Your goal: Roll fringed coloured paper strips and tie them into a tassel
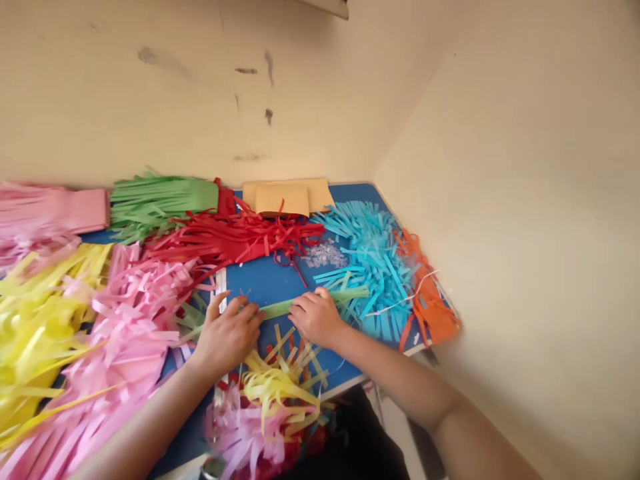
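Observation:
A light green paper strip (277,309) stretches level between my two hands, low over the blue table. My left hand (230,331) closes on its left part, fingers curled over it. My right hand (317,318) grips it further right, and the fringed green end sticks out past the knuckles toward blue fringed paper (370,260). Just below my hands, a bunch of yellow fringes (280,383) hangs over the table's near edge, with pink fringes (245,423) under it. My fingertips are partly hidden behind the strip.
Red fringed paper (225,235), a folded green bundle (170,197) and folded tan paper (283,198) lie along the wall. Pink (135,320) and yellow fringes (40,320) cover the left. Clear bits (325,254) and orange paper (430,303) are on the right.

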Tool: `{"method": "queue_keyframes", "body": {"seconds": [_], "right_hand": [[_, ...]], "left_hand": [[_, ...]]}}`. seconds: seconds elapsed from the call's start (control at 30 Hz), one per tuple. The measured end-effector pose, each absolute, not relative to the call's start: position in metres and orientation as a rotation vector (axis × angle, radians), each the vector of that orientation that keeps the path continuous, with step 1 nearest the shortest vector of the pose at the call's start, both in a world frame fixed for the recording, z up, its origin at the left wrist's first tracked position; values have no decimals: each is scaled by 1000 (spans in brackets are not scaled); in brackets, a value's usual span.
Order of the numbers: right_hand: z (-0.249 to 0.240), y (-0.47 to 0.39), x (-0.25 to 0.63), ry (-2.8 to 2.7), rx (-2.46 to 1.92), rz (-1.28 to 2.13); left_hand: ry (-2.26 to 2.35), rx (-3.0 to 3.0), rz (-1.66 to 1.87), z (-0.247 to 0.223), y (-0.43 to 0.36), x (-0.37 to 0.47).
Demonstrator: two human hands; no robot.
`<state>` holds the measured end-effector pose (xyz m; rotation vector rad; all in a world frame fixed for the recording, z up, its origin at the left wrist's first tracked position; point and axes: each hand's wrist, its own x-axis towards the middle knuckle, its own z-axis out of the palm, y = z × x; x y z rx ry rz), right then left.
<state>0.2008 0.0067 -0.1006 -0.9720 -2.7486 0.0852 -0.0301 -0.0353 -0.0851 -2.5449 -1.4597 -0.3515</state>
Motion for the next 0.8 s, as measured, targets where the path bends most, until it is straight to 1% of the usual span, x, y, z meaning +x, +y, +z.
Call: {"method": "queue_keyframes", "body": {"seconds": [0.1,0.2,0.27,0.4,0.53,0.6,0.7,0.8], "right_hand": [[-103,18,198,-2785,-962,121],[-97,32,195,-2771,-1042,215],[-92,36,192,-2755,-1091,221],[-88,29,186,-2761,-980,90],[-100,25,191,-2786,-846,-31],[-106,29,199,-2750,-887,32],[-109,37,210,-2663,-1018,241],[-105,43,213,-2588,-1158,445]], "left_hand": [[-1453,-2535,-371,-83,-36,-23],[-1508,-2514,-422,-84,-34,-18],[-1545,-2486,-450,-86,-31,-17],[-1572,-2447,-500,-87,-31,-17],[-1547,-2501,-529,-93,-39,-27],[-1584,-2549,-588,-100,-41,-36],[-1737,-2550,-707,-110,-40,-46],[-1841,-2516,-743,-114,-37,-48]]}}
